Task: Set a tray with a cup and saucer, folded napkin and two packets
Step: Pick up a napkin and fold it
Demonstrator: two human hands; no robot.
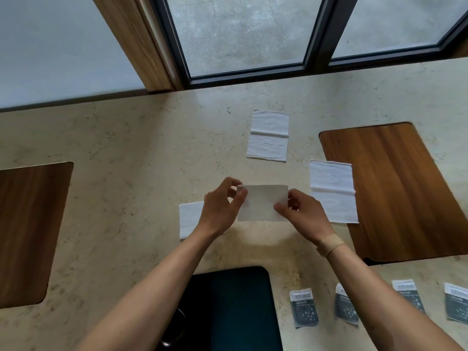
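Observation:
A white napkin is held up flat above the marble counter, pinched at both ends. My left hand grips its left edge and my right hand grips its right edge. A dark teal tray lies near the front edge, partly under my left forearm. Several grey packets lie at the front right, one of them nearest the tray and another partly behind my right arm. No cup or saucer can be made out clearly; a dark rounded object shows under my left forearm.
More white napkins lie on the counter: one at the back, one on the right overlapping a wooden inset, one behind my left hand. Another wooden inset is at the left. A window runs behind.

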